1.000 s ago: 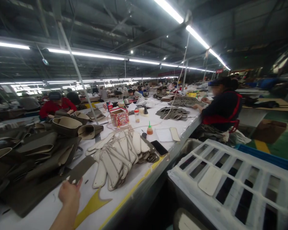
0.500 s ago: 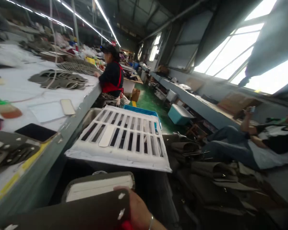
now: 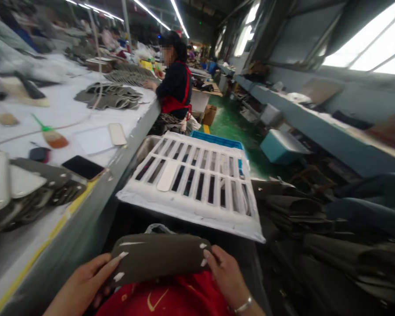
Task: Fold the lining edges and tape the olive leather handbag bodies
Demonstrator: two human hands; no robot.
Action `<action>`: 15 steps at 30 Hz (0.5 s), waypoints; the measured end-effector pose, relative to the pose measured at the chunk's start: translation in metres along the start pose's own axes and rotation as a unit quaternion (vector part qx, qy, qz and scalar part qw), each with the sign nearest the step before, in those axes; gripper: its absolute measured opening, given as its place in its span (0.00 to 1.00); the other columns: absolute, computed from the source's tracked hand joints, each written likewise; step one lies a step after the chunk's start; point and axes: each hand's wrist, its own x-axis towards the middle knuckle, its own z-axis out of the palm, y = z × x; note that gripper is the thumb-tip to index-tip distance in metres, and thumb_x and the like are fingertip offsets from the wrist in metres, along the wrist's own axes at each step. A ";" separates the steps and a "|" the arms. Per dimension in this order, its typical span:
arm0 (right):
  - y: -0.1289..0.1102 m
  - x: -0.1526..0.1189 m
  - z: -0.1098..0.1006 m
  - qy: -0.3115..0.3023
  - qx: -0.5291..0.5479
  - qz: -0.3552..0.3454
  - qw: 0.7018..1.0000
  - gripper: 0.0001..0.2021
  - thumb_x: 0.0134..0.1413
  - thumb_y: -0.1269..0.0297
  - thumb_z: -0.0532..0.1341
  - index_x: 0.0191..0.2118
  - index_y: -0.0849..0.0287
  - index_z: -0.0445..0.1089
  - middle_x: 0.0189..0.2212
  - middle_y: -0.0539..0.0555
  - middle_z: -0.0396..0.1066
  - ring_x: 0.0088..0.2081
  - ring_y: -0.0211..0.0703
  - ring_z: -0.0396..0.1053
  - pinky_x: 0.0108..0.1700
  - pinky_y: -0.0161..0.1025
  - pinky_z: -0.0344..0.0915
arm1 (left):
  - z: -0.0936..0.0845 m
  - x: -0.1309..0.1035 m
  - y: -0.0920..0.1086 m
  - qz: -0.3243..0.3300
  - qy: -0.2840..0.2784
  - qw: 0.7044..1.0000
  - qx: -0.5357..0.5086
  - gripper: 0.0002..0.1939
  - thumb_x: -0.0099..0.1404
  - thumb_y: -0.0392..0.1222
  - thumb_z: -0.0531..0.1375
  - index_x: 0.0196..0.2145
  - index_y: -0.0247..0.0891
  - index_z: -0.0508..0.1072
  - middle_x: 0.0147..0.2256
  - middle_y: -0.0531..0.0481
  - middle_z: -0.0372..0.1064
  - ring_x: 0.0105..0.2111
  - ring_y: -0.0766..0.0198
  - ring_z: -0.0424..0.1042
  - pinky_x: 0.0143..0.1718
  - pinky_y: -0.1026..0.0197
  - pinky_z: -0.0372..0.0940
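Observation:
A dark grey-green panel (image 3: 161, 256) with small white marks near its ends lies across the bottom centre, above a red apron (image 3: 171, 296). My left hand (image 3: 88, 278) grips its left end, thumb on top and fingers underneath. At the right end, my right hand (image 3: 225, 272) pinches the panel between thumb and fingers; a bracelet is on that wrist. Just beyond the panel stands a white slatted rack (image 3: 191, 210) with a small cream piece (image 3: 167, 175) on it.
On the left, a white worktable (image 3: 66, 105) holds a phone (image 3: 83, 167), a glue bottle (image 3: 55, 138), and grey pieces (image 3: 108, 95). A person in a red apron (image 3: 176, 83) works at its far edge. Dark folded pieces (image 3: 342, 263) lie at the right; a teal box (image 3: 281, 147) stands beyond.
My left hand has come into view on the panel, which has turned level. The pale-faced piece behind it no longer shows. The view has swung left, shifting the surroundings rightward.

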 end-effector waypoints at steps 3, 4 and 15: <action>0.010 0.017 -0.001 -0.016 -0.086 -0.022 0.996 0.19 0.52 0.47 0.51 0.22 0.59 0.58 0.19 0.46 0.56 0.24 0.34 0.55 0.26 0.31 0.53 | -0.019 -0.015 0.002 0.025 -0.041 0.999 -0.026 0.23 0.57 0.62 0.52 0.29 0.36 0.65 0.21 0.55 0.59 0.20 0.68 0.62 0.18 0.69 0.58; 0.013 0.021 -0.001 -0.032 -0.097 -0.017 0.995 0.19 0.53 0.47 0.51 0.23 0.58 0.58 0.19 0.46 0.57 0.24 0.34 0.55 0.26 0.31 0.53 | -0.020 -0.015 0.004 0.024 -0.028 0.999 -0.010 0.24 0.57 0.63 0.51 0.27 0.36 0.64 0.19 0.56 0.58 0.19 0.68 0.61 0.17 0.69 0.57; -0.002 0.019 0.002 -0.039 -0.088 0.001 0.995 0.20 0.50 0.43 0.50 0.23 0.56 0.60 0.17 0.47 0.56 0.20 0.36 0.55 0.25 0.32 0.56 | -0.024 0.001 0.002 0.025 0.083 0.996 0.024 0.22 0.57 0.61 0.53 0.23 0.36 0.63 0.12 0.60 0.49 0.13 0.71 0.51 0.16 0.69 0.46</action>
